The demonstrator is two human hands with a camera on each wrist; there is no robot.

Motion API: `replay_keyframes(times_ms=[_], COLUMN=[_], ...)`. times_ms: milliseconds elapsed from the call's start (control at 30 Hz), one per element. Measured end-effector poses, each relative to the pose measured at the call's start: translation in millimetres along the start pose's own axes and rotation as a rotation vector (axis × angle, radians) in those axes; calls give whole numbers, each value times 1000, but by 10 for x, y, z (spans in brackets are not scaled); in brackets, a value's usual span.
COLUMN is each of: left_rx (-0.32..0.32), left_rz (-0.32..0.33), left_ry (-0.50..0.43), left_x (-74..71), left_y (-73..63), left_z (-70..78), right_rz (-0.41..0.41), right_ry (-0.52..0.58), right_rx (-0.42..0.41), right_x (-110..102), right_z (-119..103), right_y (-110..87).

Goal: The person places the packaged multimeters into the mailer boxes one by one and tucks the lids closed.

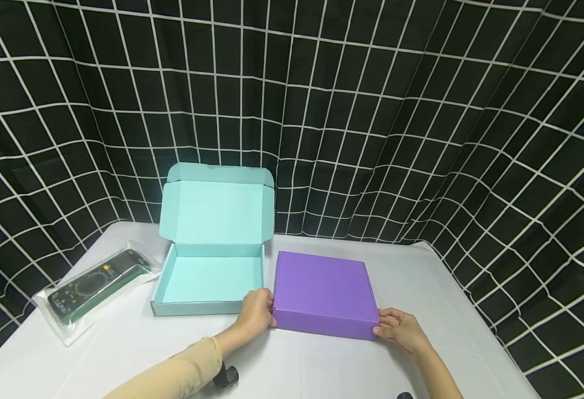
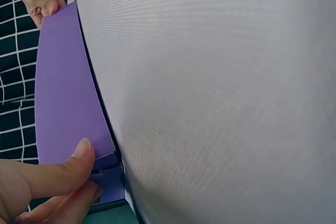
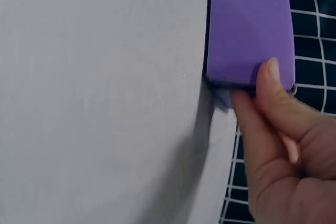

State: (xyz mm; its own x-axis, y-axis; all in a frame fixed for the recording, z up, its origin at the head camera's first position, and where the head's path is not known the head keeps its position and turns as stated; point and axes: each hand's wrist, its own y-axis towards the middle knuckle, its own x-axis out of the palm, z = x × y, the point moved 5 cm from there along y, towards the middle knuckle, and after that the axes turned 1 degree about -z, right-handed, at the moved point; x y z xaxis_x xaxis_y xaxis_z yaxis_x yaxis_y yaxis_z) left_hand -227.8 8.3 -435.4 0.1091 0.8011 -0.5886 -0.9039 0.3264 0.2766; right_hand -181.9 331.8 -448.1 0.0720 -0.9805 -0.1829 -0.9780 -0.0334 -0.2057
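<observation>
A closed purple cardboard box (image 1: 327,293) lies flat on the white table, its front face toward me. My left hand (image 1: 257,313) grips its front left corner; in the left wrist view the thumb (image 2: 79,161) presses the front face and the other fingers bend round the side. At the front right corner my right hand (image 1: 399,331) holds the box the same way, thumb (image 3: 272,77) on the front face and fingers at the side. Directly left of the purple box, a light teal box (image 1: 212,280) stands with its lid raised and nothing inside.
On the table's left lies a dark multimeter with a green edge (image 1: 95,282) in a clear plastic bag. The white table (image 1: 317,366) ends at a black grid-patterned curtain (image 1: 332,111) behind and at both sides. A black strap piece (image 1: 227,377) shows below the left forearm.
</observation>
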Motion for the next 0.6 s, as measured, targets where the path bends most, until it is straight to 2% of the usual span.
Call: replay_keyframes(times_ms=[200,467,600], left_rx=[5,10,18], left_rz=[17,61,43], left_ry=[21,134,145], left_x=[12,0,3], left_y=[-1,-18,-30], left_z=[12,46,44], right_rz=[-28,-91,-66], right_ry=[-114,-173,-205], right_rx=[-75,-161,-164], right_x=[-4,7,5], right_z=[2,-17,-13], right_y=[3,-17,-15])
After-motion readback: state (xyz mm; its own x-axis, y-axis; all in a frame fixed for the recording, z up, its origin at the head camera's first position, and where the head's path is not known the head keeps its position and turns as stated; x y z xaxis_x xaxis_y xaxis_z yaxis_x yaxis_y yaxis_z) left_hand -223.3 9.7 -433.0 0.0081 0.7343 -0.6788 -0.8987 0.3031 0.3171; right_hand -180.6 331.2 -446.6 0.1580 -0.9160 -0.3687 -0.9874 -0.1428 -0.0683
